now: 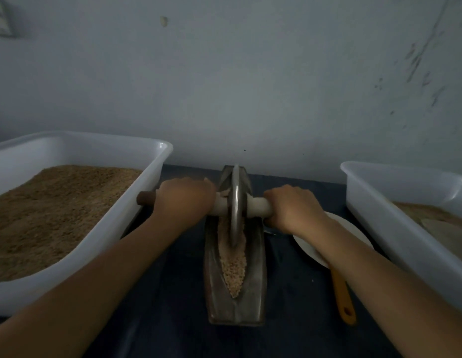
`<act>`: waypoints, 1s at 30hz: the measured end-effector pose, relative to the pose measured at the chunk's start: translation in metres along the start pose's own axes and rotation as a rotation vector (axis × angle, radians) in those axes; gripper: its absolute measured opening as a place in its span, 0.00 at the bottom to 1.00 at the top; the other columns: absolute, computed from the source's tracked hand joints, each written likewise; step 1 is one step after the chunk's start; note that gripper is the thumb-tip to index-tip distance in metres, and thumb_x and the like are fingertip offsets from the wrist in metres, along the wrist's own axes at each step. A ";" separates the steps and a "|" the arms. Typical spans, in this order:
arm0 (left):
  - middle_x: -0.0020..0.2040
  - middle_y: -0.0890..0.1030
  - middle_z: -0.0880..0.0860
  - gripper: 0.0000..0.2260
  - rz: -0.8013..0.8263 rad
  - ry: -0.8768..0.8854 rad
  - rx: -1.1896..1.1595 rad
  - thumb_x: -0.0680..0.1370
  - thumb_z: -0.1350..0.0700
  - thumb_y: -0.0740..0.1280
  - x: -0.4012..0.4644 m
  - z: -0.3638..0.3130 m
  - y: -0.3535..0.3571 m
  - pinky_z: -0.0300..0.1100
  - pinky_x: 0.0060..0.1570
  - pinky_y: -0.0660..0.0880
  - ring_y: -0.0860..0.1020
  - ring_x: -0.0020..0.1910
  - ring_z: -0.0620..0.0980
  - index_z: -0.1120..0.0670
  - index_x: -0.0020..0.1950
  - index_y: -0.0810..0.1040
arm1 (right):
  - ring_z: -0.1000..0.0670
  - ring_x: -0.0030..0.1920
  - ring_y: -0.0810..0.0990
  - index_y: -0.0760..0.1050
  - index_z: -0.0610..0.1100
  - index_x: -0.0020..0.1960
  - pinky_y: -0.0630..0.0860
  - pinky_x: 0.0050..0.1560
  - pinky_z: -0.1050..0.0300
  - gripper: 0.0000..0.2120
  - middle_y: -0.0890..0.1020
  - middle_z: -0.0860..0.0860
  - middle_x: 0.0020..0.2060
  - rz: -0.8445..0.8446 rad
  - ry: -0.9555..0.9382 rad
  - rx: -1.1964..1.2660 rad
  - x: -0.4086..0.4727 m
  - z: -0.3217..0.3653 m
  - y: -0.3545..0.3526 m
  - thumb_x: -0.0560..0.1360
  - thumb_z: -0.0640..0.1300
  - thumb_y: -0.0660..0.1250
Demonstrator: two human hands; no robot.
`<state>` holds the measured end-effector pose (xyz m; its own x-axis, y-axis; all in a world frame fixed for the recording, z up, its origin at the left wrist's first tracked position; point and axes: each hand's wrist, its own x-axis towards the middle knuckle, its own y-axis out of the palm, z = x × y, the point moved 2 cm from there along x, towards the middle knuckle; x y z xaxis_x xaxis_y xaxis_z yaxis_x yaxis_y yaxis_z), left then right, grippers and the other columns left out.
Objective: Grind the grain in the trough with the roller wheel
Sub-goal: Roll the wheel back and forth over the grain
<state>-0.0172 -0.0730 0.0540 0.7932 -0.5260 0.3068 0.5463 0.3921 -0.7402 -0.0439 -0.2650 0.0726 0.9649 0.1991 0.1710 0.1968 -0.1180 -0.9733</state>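
Note:
A long metal trough [255, 280] lies on the dark table, running away from me. Light brown grain [233, 270] fills its groove. A thin metal roller wheel [235, 202] stands upright in the groove at the trough's far half. A wooden handle bar [258, 206] passes through the wheel's centre. My left hand [184, 198] is wrapped around the bar left of the wheel, with the bar's dark end sticking out past it. My right hand [294, 209] grips the bar right of the wheel.
A white plastic tub [157, 156] holding brown ground grain stands at the left. Another white tub [374, 202] with some pale material stands at the right. A white plate [310, 246] and an orange-handled tool [343, 301] lie under my right forearm. A grey wall rises just behind.

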 end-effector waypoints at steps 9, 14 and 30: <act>0.19 0.67 0.51 0.14 -0.306 0.052 -0.369 0.62 0.63 0.77 -0.054 0.002 -0.047 0.37 0.14 0.66 0.63 0.14 0.47 0.63 0.39 0.74 | 0.53 0.37 0.71 0.66 0.55 0.41 0.58 0.30 0.62 0.08 0.72 0.56 0.34 0.019 -0.093 0.076 -0.065 0.011 -0.019 0.72 0.52 0.65; 0.30 0.76 0.59 0.27 -0.153 0.080 -0.187 0.62 0.63 0.77 -0.045 0.000 -0.035 0.40 0.23 0.67 0.74 0.22 0.53 0.69 0.57 0.71 | 0.52 0.39 0.74 0.69 0.55 0.44 0.63 0.35 0.58 0.06 0.77 0.54 0.41 0.014 -0.075 0.066 -0.054 0.008 -0.014 0.72 0.53 0.66; 0.53 0.77 0.60 0.22 -0.028 -0.094 -0.031 0.79 0.59 0.59 0.029 0.006 0.006 0.48 0.39 0.74 0.78 0.46 0.58 0.63 0.69 0.55 | 0.48 0.42 0.76 0.74 0.48 0.46 0.62 0.33 0.58 0.06 0.79 0.48 0.46 -0.018 0.034 0.037 0.030 -0.012 0.005 0.70 0.47 0.67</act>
<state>0.0110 -0.0814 0.0625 0.8001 -0.4629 0.3816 0.5615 0.3541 -0.7479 -0.0121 -0.2709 0.0745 0.9667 0.1675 0.1935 0.2087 -0.0781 -0.9749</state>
